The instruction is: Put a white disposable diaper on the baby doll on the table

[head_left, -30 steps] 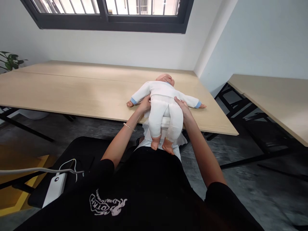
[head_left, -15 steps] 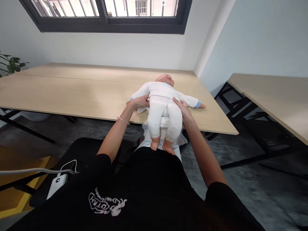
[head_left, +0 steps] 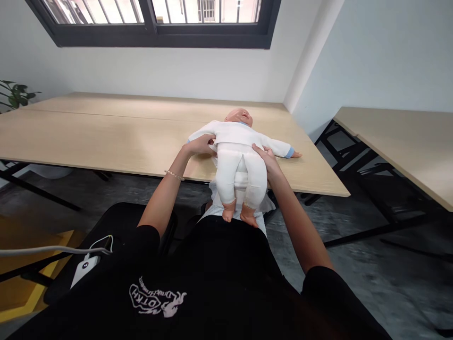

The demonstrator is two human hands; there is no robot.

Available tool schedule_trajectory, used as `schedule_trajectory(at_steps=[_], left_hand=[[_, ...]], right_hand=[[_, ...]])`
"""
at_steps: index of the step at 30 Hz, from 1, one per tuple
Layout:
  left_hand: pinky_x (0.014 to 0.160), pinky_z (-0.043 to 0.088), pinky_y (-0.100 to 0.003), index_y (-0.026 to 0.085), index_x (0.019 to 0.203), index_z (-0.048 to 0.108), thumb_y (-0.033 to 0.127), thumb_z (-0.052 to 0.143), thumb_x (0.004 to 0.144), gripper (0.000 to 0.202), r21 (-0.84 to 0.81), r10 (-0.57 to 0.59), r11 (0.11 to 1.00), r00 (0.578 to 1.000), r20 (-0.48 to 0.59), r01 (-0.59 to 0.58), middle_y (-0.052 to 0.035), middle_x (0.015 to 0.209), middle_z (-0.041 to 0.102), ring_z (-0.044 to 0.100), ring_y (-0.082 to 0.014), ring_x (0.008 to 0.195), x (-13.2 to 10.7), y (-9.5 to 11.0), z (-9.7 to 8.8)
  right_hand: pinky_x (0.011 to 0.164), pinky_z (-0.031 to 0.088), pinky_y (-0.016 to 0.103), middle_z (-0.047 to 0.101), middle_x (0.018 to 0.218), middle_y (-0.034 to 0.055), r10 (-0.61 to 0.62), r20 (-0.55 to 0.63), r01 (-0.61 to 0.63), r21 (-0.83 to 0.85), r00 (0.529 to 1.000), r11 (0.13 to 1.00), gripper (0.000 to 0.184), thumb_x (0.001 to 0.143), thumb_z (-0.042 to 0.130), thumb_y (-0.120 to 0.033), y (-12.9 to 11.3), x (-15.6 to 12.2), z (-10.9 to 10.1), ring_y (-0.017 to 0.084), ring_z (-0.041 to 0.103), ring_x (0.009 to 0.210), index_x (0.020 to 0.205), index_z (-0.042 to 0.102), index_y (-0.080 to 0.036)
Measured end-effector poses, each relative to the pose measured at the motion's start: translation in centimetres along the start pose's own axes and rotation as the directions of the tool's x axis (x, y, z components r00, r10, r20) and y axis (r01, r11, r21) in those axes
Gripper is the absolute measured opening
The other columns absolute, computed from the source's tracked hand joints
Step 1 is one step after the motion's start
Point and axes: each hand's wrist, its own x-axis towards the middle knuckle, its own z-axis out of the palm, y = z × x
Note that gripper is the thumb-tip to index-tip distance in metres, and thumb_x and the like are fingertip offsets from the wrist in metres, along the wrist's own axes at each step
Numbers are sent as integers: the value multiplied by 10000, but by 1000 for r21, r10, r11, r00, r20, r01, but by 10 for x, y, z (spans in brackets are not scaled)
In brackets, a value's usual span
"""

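"Fingers first — how do yours sit?"

"Your left hand (head_left: 200,144) curls in at the doll's (head_left: 238,132) waist, fingertips by some white material (head_left: 213,148); whether they pinch it, you can't tell. Your right hand (head_left: 269,159) clasps the opposite hip."

"And the room?"

"Left to right: a plant (head_left: 17,96), a pale table (head_left: 116,137) below a dark-framed window (head_left: 155,38), the doll face up on it, then a second table (head_left: 403,146)."

"Edges?"

"The tabletop runs long past your left hand. At the near edge, the doll's legs overhang toward you. The right edge comes sooner — beyond its outstretched arm — with a gap before the second table."
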Motion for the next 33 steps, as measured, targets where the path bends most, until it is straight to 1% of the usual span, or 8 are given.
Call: schedule_trajectory(at_steps=[5, 11, 15, 17, 21, 24, 27, 33], left_hand=[[731, 362, -283, 195, 735, 484, 189, 799, 548, 366, 1, 20, 1000, 1000, 6, -20, 28, 773, 478, 446, -141, 744, -3, -10, -2], [715, 404, -271, 183, 724, 551, 232, 840, 549, 342, -20, -76, 997, 997, -11, 76, 26, 731, 539, 487, -138, 711, -15, -24, -2], [785, 466, -298, 171, 797, 682, 303, 775, 689, 194, 141, -69, 987, 997, -25, 72, -43, 859, 707, 611, -197, 824, -25, -26, -1], [842, 490, -324, 168, 874, 745, 276, 701, 766, 158, 260, -70, 963, 997, -40, 78, -75, 960, 761, 662, -237, 902, -30, -22, 1], [897, 502, -338, 171, 1011, 798, 132, 526, 850, 318, 505, -66, 856, 992, -110, 112, -111, 1083, 782, 696, -270, 998, -42, -11, 8], [909, 505, -385, 155, 1003, 803, 141, 475, 901, 344, 588, -101, 785, 977, -188, 195, -164, 1092, 773, 690, -320, 1045, -48, -6, 16], [970, 501, -416, 150, 1117, 786, 182, 444, 952, 381, 600, -106, 767, 967, -232, 228, -180, 1162, 754, 671, -329, 1106, -52, -6, 23], [1013, 492, -396, 150, 1232, 727, 129, 490, 891, 416, 458, -34, 874, 962, -270, 159, -153, 1192, 740, 642, -303, 1144, -62, -8, 23]], right_hand=[[962, 570, 330, 638, 1339, 142, 12, -16, -13, -30, 1000, 999, 764, 912, 773, -409, -2, -3, 0, 229, 641, 1157, 1495, 356, -144], [926, 593, 319, 664, 1287, 119, 7, 3, -7, -4, 1000, 1000, 729, 900, 774, -372, -1, -5, 1, 223, 680, 1099, 1479, 382, -166], [881, 600, 281, 612, 1383, 138, 5, 11, -5, 31, 1000, 999, 719, 897, 768, -344, 4, 1, -1, 222, 668, 1151, 1475, 376, -172], [865, 600, 275, 616, 1378, 137, -2, 15, 2, 42, 1000, 999, 706, 894, 768, -340, 7, 4, -1, 223, 665, 1151, 1463, 382, -178], [874, 602, 284, 661, 1303, 112, -9, 11, 8, 49, 1000, 999, 678, 877, 778, -352, 9, 6, -2, 226, 663, 1133, 1427, 411, -201], [886, 605, 286, 678, 1264, 101, -13, 8, 12, 50, 1000, 999, 649, 875, 774, -352, 10, 6, -2, 222, 673, 1118, 1401, 422, -207], [908, 614, 293, 680, 1257, 91, -13, 5, 13, 30, 1000, 999, 623, 875, 770, -358, 10, 8, -3, 220, 687, 1121, 1377, 429, -216], [1015, 592, 363, 653, 1333, 117, -43, 1, 43, -5, 999, 999, 658, 864, 775, -407, 14, 9, -4, 247, 675, 1186, 1386, 429, -206]])
